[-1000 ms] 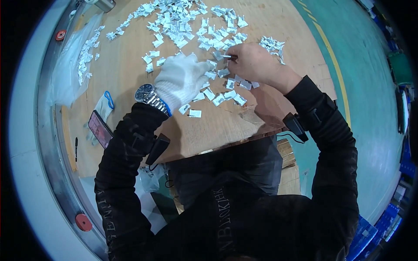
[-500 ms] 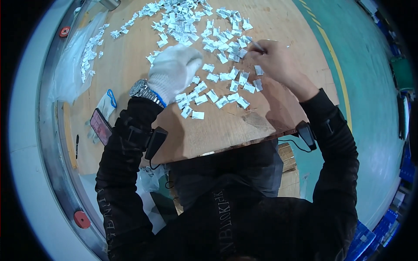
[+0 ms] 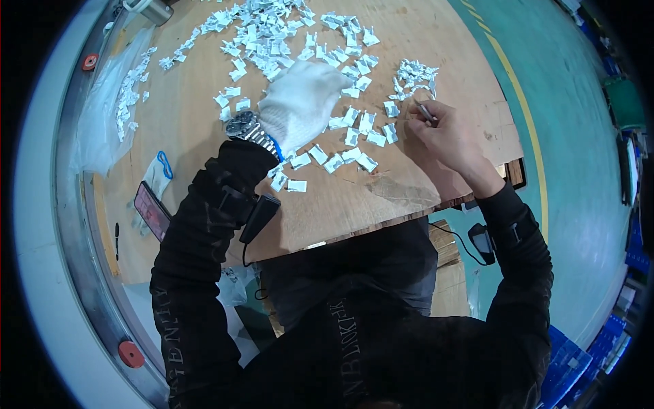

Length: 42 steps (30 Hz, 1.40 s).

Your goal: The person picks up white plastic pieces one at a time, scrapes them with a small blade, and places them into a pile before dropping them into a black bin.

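Observation:
My left hand (image 3: 304,101), in a white knit glove, is curled above the table among small white flat pieces (image 3: 266,37). Its fingers are bent downward and bunched, and whatever they grip is hidden beneath the glove. My bare right hand (image 3: 449,136) is closed around a thin, grey, pen-like tool (image 3: 425,112), whose tip points up and left. Just beyond that tip lies a heap of smaller white bits (image 3: 414,78). Several white pieces (image 3: 366,123) are spread between my two hands.
A wooden table (image 3: 320,211) bears everything. On its left are a phone (image 3: 151,210) on a spare glove (image 3: 158,174), a black pen (image 3: 117,240) and a clear plastic sheet (image 3: 102,129) with more pieces. A metal cup (image 3: 153,10) stands at the far left.
My right hand has drawn back toward me, uncovering the heap of smaller bits. The left hand has shifted to the right over the pieces. The whole view has moved slightly.

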Tool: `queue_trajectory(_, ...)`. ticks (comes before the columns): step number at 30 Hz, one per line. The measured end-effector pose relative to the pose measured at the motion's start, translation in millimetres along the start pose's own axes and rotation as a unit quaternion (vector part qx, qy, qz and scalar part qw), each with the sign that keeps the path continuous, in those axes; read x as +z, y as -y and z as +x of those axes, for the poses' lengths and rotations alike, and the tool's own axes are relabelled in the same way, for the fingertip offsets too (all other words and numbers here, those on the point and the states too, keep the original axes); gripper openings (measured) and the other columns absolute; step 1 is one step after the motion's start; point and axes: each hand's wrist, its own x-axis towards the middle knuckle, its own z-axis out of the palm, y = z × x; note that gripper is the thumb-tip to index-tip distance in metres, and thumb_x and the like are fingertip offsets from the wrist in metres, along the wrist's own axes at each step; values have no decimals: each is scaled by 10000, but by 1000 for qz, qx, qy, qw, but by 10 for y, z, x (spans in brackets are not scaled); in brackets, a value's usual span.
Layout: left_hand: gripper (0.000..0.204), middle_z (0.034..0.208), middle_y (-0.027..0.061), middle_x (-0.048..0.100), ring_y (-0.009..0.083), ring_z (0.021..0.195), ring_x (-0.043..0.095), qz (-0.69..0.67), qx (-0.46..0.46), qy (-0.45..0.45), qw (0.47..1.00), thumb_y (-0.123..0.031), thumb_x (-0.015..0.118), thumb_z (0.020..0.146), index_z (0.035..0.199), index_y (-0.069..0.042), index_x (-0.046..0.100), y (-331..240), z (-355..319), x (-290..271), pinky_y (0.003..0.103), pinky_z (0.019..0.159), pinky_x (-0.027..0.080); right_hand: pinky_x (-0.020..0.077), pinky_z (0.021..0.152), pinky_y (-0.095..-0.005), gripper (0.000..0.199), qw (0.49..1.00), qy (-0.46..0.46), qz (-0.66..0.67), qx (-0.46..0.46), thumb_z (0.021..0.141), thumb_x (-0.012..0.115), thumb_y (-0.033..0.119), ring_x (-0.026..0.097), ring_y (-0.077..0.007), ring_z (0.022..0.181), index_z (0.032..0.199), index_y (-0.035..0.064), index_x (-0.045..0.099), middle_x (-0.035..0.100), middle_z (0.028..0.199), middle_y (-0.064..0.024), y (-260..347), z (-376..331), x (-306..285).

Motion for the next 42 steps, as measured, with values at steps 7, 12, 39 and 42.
queue_trajectory(7, 229, 1146, 116, 730, 322, 1126, 643, 59, 25, 52, 997, -115, 630, 918, 1105, -120, 761, -125, 21, 2, 443, 1030, 494, 552, 779, -296, 256, 995, 54, -43, -69, 954, 720, 169, 683, -118, 850, 1158, 15, 737, 750, 950, -83, 40, 52, 152)
queue_trajectory(12, 250, 1143, 118, 735, 318, 1155, 641, 20, 16, -27, 999, -67, 641, 905, 1116, -120, 763, -17, -180, -105, 440, 1015, 499, 548, 745, -307, 216, 999, 48, -17, 0, 947, 726, 160, 664, -117, 793, 1101, 9, 749, 732, 867, -75, 36, 10, 52)
queue_trajectory(39, 291, 1136, 85, 720, 345, 1130, 646, -33, -108, -218, 969, -8, 757, 813, 1086, -109, 741, -248, -1629, -173, 445, 1021, 487, 557, 712, -306, 339, 982, 41, -133, -125, 892, 793, 182, 694, -168, 773, 1197, 46, 734, 751, 934, -109, 700, 26, 390)
queue_trajectory(42, 287, 1130, 83, 725, 345, 1134, 647, -23, -118, -213, 970, -5, 749, 823, 1087, -118, 741, -260, -1627, -192, 447, 1030, 482, 563, 707, -315, 336, 974, 44, -160, -153, 889, 789, 182, 707, -187, 773, 1193, 48, 737, 757, 952, -122, 650, 51, 437)
